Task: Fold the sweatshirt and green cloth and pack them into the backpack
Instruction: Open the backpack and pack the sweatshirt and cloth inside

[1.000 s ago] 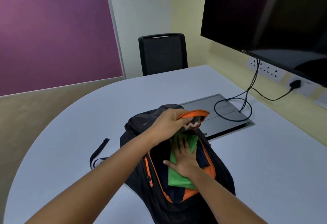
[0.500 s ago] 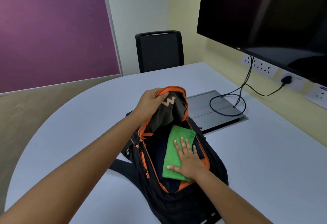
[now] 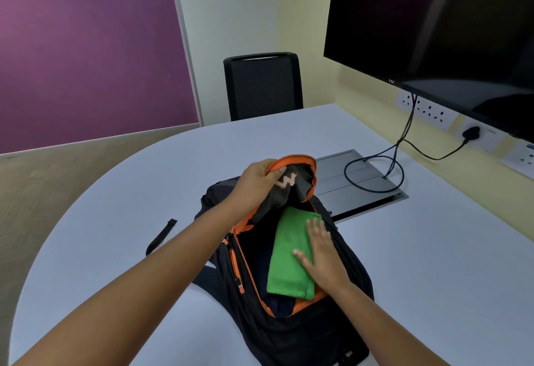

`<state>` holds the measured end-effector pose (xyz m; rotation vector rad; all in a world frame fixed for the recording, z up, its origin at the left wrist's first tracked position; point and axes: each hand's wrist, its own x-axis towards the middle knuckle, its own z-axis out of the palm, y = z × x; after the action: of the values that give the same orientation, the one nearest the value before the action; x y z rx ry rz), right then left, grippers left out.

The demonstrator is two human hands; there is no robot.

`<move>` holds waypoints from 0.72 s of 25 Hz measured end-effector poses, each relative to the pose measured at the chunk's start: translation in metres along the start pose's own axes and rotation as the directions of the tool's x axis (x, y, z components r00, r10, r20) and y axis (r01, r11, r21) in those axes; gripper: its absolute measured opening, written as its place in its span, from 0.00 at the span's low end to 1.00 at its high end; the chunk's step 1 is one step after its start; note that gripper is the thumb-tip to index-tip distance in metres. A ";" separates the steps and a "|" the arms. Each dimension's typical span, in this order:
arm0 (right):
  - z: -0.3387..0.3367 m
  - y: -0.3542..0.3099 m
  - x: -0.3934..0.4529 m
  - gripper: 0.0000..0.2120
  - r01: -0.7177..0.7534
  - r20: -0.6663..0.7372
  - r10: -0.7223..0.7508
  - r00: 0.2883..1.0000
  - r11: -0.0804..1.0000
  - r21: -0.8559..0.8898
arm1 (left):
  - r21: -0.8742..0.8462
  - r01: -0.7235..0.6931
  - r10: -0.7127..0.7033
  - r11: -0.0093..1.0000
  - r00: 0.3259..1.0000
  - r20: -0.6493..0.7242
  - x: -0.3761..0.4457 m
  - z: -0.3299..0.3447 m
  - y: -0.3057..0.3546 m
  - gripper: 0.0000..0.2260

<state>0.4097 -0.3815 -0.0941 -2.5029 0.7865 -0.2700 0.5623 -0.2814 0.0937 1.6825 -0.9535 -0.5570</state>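
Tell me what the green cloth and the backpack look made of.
Green cloth: soft, matte, fuzzy nap, likely microfibre or terry. Backpack: dark woven synthetic, probably nylon or polyester, faint sheen, limp folds, orange trim round the opening.

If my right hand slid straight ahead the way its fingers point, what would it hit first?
Probably the far end of the green cloth, then the raised backpack flap held by the left hand. The right hand lies flat, fingers pointing up-screen; depth is unclear.
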 end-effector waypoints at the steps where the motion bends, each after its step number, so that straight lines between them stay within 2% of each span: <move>1: -0.002 0.006 0.003 0.41 -0.070 -0.078 0.073 0.994 0.997 0.044 | -0.013 -0.002 0.003 1.000 1.000 0.024 -0.004 0.008 -0.002 0.10; 2: -0.003 0.010 0.009 0.39 -0.153 -0.099 0.162 0.982 0.984 0.088 | -0.016 -0.003 0.004 1.000 0.999 0.054 -0.008 0.015 -0.004 0.10; 4: -0.002 0.012 0.024 0.39 -0.250 -0.018 0.256 0.967 0.957 0.148 | -0.002 -0.006 0.006 1.000 0.996 0.087 -0.011 0.025 -0.008 0.10; 8: 0.008 -0.003 0.042 0.42 -0.219 0.203 0.168 0.965 0.939 0.264 | -0.035 0.022 -0.019 0.999 0.997 0.071 -0.009 0.019 -0.006 0.09; 11: 0.007 -0.002 0.049 0.43 -0.177 0.246 0.115 0.962 0.952 0.249 | -0.034 0.019 -0.017 0.999 0.998 0.059 -0.007 0.012 -0.002 0.10; 13: -0.007 -0.001 0.047 0.40 -0.126 0.263 0.058 0.963 0.960 0.249 | -0.007 0.021 -0.020 1.000 0.998 0.064 -0.007 0.013 -0.003 0.10; 14: -0.014 0.001 0.043 0.36 -0.112 0.212 0.055 0.976 0.957 0.269 | 0.002 0.027 -0.027 1.000 0.997 0.069 -0.007 0.015 -0.004 0.10; 16: -0.027 0.014 0.033 0.22 -0.109 -0.033 0.129 0.991 0.929 0.353 | 0.026 0.022 -0.024 0.999 0.997 0.071 -0.010 0.023 -0.007 0.10; 18: -0.041 0.031 0.023 0.15 -0.170 -0.171 0.277 0.945 0.868 0.466 | 0.112 -0.009 -0.001 0.994 0.996 0.089 -0.024 0.038 -0.017 0.10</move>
<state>0.4005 -0.4333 -0.0735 -1.9473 0.9766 -0.5986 0.5252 -0.2816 0.0632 1.7673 -1.0700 -0.5890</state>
